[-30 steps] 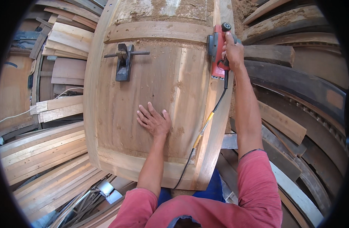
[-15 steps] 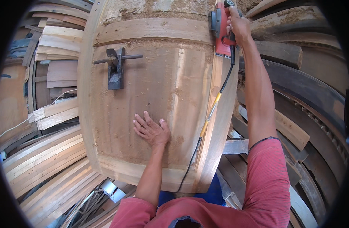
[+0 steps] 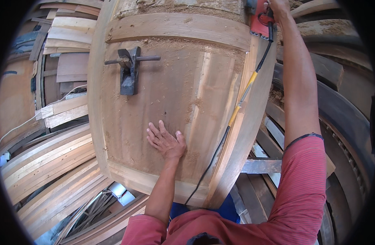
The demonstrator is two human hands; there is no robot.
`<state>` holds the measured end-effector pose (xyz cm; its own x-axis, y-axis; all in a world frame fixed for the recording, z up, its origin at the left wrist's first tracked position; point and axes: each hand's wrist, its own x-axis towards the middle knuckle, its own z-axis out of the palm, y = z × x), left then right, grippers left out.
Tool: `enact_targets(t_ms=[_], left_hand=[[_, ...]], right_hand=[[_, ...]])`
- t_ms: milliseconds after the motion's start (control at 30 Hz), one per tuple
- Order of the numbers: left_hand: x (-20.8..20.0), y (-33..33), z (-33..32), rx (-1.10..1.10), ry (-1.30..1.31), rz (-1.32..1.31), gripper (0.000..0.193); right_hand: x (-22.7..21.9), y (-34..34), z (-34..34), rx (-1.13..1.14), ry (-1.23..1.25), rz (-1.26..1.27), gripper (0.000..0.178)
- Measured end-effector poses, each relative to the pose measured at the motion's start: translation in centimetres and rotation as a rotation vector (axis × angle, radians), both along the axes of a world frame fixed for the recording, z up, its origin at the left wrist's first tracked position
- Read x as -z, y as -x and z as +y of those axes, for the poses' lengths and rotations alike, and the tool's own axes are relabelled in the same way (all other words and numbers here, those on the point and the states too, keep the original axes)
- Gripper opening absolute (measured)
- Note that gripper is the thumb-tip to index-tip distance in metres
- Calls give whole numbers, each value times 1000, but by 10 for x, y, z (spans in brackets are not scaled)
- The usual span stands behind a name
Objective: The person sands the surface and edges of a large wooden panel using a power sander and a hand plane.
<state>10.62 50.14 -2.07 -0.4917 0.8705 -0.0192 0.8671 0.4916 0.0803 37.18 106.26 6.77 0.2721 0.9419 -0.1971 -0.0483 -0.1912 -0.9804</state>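
Observation:
A panelled wooden door [image 3: 155, 102] lies flat before me, dusted with shavings. My left hand [image 3: 167, 142] rests on its lower panel, palm down with the fingers spread. Far off at the top edge, my right hand [image 3: 279, 7] grips a red electric planer [image 3: 259, 25] on the door's right side rail. The planer's front part is cut off by the picture edge. From it a black cord with yellow tape [image 3: 248, 90] runs back toward me over the panel and rail. A dark wooden hand plane [image 3: 129, 77] with a crosswise handle sits on the panel, up and left of my left hand.
Stacked boards [image 3: 53, 163] crowd the left side. Dark beams and planks [image 3: 338, 110] lie along the right. A crosspiece [image 3: 261, 166] sticks out beside the door's near right corner. Loose shavings [image 3: 187, 41] gather along the middle rail.
My right hand and the planer have moved farther away along the right rail, partly out of the picture, pulling the cord along. My left hand stays on the panel. The view has shifted slightly.

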Motion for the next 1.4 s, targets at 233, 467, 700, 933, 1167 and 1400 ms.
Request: enact_targets(t_ms=[233,467,700,933,1167,1400], left_hand=[[2,-5,0,-2,-8,-21,87],[1,-11,1,-30,38,33,90],[10,-1,-5,-47,15,84,91],[13,-8,-3,-50,2,69,89],[7,-7,-1,-68,28,50,89],[5,-6,-3,-46,40,53,90]], right_hand=[[-5,-23,-55,-108,-8,46,46],[-38,-53,-293,-167,107,-12,41],[-50,-52,-509,-160,402,53,32],[-32,-47,-589,-139,322,15,48],[-29,-38,-517,-111,286,-34,41],[-47,-27,-408,-60,283,-120,40]])
